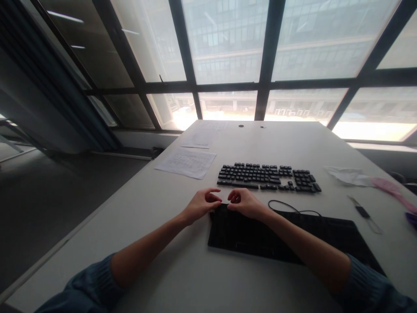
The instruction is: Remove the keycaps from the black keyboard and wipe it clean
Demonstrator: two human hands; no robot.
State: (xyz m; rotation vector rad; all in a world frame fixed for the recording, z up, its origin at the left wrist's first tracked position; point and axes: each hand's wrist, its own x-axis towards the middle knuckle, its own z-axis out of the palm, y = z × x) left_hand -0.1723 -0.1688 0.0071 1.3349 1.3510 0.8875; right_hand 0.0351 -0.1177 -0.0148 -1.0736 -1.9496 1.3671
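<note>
A black keyboard base [254, 239] without visible keycaps lies on the white table, a thin black cable along its far edge. At its far left corner is my left hand [203, 203], thumb and fingers curled close together; whatever lies between the tips is too small to name. Just to the right, my right hand [244, 202] is curled over the same far edge, its fingertips bent in and partly hidden. Beyond both hands, black keycaps [250, 174] are laid out on the table in keyboard order.
Sheets of paper [187, 163] lie at the left beyond my hands. On the right are a crumpled white wrapper [348, 175], a pink item [387, 187] and a tool with a black grip [362, 211]. The table's left edge [97, 211] drops to dark floor.
</note>
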